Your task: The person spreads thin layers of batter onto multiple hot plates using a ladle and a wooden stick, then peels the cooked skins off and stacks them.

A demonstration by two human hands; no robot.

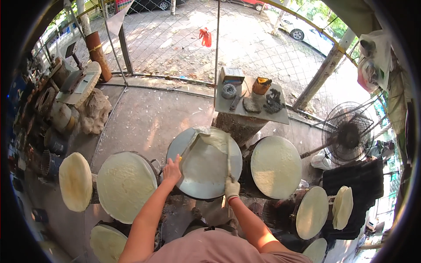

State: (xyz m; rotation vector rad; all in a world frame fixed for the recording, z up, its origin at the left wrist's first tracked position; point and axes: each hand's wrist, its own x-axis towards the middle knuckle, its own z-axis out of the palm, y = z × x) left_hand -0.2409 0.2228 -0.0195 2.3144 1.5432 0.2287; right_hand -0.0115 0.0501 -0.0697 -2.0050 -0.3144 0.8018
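Observation:
In front of me is a round grey griddle [204, 175], with pale batter [215, 139] heaped and smeared along its far part. My right hand [232, 188], in a whitish glove, is closed round a long flat spreader [228, 158] that reaches across the griddle's right side into the batter. My bare left hand [172, 170] is at the griddle's left edge, fingers apart. A small yellow bit shows at its fingertips; I cannot tell what it is. Left of it, a large round flatbread [127, 186] covers another griddle; a similar flatbread [276, 166] lies to the right.
More round flatbreads lie at far left [75, 182], lower left [107, 243] and right [312, 212]. Beyond the griddle, a small board [245, 111] holds a box, a tin and dark scraps. A black fan [348, 135] stands at right. A wire fence [175, 48] runs behind.

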